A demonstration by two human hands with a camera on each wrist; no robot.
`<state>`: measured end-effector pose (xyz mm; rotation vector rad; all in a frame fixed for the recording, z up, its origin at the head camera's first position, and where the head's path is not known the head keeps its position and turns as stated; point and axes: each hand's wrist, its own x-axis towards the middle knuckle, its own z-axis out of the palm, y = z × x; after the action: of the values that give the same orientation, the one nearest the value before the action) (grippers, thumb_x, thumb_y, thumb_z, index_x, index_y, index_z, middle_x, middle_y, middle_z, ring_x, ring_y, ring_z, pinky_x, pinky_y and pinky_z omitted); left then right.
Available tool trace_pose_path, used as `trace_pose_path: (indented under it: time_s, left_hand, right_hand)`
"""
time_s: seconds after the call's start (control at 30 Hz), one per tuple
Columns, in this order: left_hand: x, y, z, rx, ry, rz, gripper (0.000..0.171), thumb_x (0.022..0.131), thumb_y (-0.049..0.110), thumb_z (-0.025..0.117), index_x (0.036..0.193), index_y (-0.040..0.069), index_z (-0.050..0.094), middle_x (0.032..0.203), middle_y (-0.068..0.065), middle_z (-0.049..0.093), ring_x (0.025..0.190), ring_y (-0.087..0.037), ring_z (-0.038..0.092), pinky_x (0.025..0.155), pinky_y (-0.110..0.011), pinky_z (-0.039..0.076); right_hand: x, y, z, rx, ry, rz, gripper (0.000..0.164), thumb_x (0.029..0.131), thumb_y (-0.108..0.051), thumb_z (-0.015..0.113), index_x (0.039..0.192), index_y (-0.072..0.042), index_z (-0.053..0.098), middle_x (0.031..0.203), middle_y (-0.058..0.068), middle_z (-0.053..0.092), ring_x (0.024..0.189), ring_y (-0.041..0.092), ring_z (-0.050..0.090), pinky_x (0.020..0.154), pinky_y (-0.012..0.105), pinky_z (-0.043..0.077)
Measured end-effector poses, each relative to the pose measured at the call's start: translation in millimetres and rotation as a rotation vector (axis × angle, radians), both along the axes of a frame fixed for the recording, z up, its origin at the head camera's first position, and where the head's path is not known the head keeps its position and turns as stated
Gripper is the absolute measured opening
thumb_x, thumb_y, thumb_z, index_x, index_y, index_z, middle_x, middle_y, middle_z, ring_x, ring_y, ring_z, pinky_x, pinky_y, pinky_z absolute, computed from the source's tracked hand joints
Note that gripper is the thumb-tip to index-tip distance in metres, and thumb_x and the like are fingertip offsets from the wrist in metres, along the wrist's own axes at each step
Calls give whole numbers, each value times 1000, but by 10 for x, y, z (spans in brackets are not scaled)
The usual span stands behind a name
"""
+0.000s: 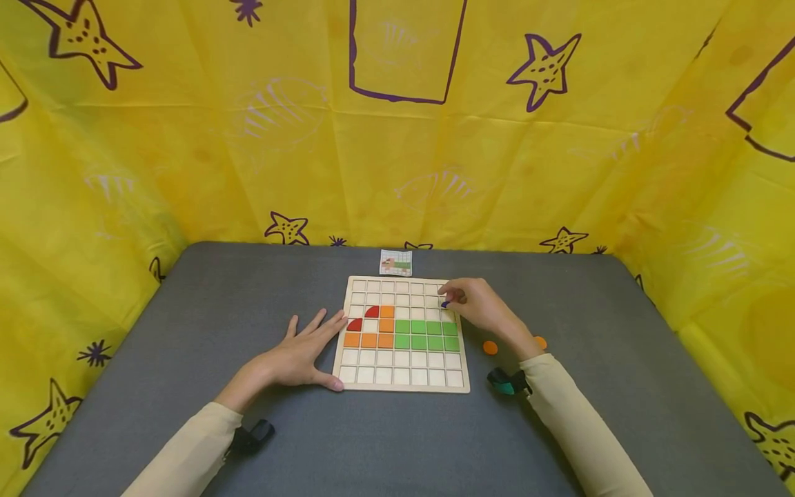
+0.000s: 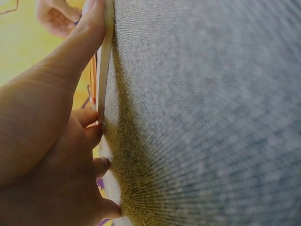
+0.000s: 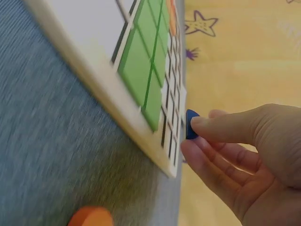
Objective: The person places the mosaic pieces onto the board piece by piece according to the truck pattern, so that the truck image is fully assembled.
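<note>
A wooden grid board lies on the table in front of me. My left hand rests against its left edge, fingers spread, thumb near the lower left corner. Over the right side of the board, my right hand pinches a small dark blue piece with a curved edge between thumb and fingers. Set in the grid are green square tiles in two rows, orange square tiles to their left, and two red quarter-circle tiles.
Behind the board lies a small card printed with a coloured grid picture. Two orange discs, one nearer and one partly behind the right wrist, lie right of the board. A yellow patterned cloth hangs around the grey table.
</note>
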<state>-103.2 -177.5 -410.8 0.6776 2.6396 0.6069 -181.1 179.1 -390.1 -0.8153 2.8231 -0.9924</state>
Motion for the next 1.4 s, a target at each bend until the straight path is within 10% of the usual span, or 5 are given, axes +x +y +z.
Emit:
trace_pose_path:
  time_s: [1.4]
  left_hand:
    - [0, -7, -9, 9, 7, -7, 115, 71, 61, 78, 157, 9, 22, 164, -10, 13, 148, -43, 3, 105, -73, -7]
  right_hand:
    - [78, -971, 14, -29, -48, 257, 23, 87, 2, 70, 109, -3, 72, 93, 4, 71, 85, 14, 65, 77, 25, 51]
